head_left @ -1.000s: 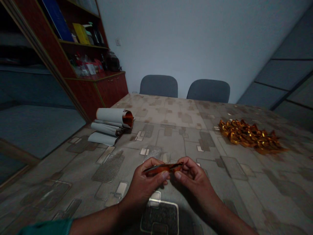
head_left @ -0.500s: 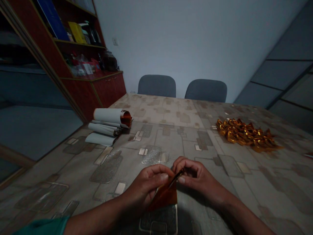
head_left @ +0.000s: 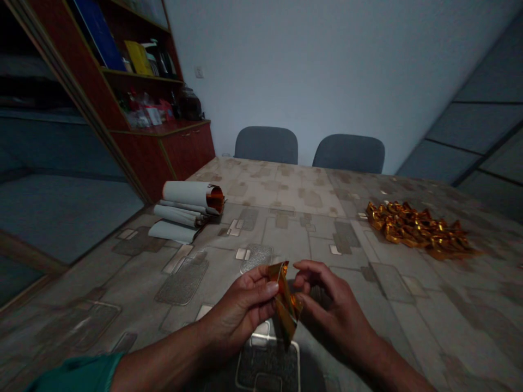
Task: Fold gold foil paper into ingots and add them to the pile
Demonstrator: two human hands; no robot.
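Since the earlier frame, the foil had swung up from hanging low between the hands; we now found a creased strip of orange-gold foil [head_left: 285, 302] standing nearly upright. It was held in the air above the near part of the patterned tabletop [head_left: 294, 234], between the person's left hand [head_left: 241, 311] and right hand [head_left: 338, 310]. Its long axis ran roughly up and down in the view, with the upper end pointing away from the person and the narrow lower tip slanting down towards them. The left hand was nearer, its grip closed on the strip's left side between thumb and curled fingers. The right hand's grip stood half open, fingers loosely curved, its thumb at the strip's right edge; we could not tell whether it was pinching. Off to the right lay a heap of folded gold foil pieces [head_left: 417, 231]. Well to the left lay rolled pale sheets [head_left: 183, 195], the top roll showing orange foil at its end [head_left: 215, 198].
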